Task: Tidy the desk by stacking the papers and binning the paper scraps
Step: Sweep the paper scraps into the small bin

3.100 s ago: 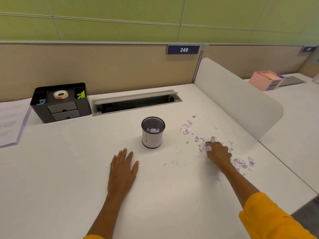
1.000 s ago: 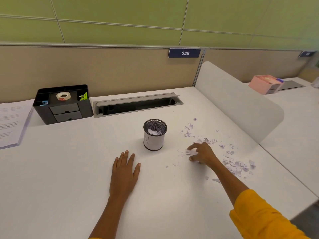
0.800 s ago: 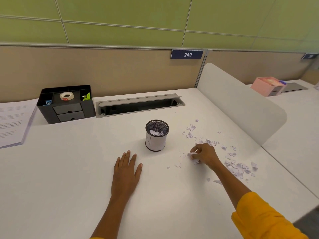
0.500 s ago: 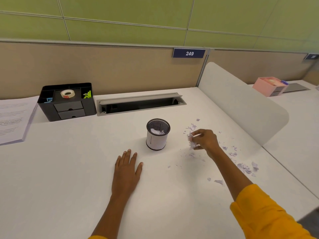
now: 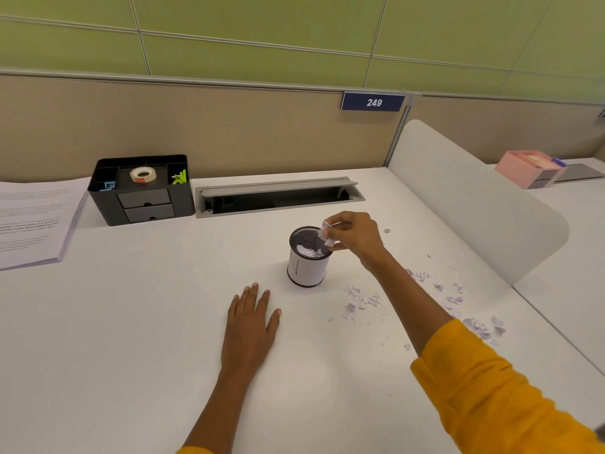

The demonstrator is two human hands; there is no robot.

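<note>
**Scraps lifted from the tabletop and brought over the bin**

Your right hand [image 5: 355, 235] has risen from the scatter of scraps, where it was gathering a moment ago, and now hangs at the right rim of the mesh bin [image 5: 309, 257]. Its grip is clenched on a small pinch of paper scraps [image 5: 327, 235], the white bits showing at your fingertips just over the bin's mouth. More white paper already lies inside the bin.

Your left hand [image 5: 250, 326] has stayed flat on the tabletop, fingers straight, grasping nothing, near the bin toward the front edge.

By my reading, this load is ready to drop: release the pinch over the opening. Binning is far from done, though. Loose scraps [image 5: 360, 301] remain just right of the bin, and another patch [image 5: 481, 327] lies out toward the right edge, beyond your sleeve [image 5: 491, 394].

A neat stack of papers [image 5: 31, 221] sits at the far left edge, beside the black organiser [image 5: 142, 190], so the stacking looks settled.
</note>
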